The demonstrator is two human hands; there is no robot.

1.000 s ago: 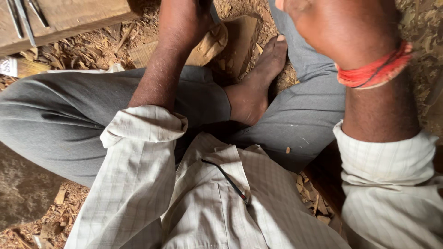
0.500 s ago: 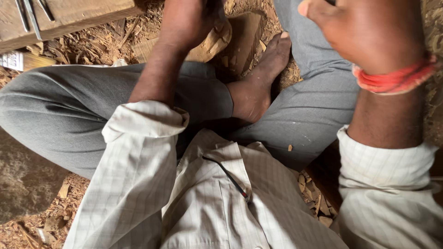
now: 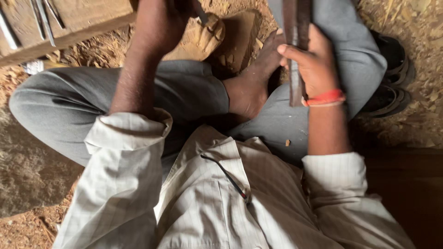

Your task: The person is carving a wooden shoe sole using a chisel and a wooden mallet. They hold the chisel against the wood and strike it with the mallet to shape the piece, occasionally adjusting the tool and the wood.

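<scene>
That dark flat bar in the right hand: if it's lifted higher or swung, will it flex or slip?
The dark bar looks straight, flat and rigid, so it probably won't flex. It seems dense, likely heavy for its width. The right hand wraps it mid-length, both ends sticking out, so it may pivot if the grip loosens.

My left hand (image 3: 159, 23) is up front, arm stretched out straight, fingers curled tight into a grip, sleeve rolled just below the elbow. My right hand (image 3: 314, 64) sits closer in, fist wrapped shut, thumb laid across on top, wrist straight, forearm running back to the rolled cuff.
</scene>
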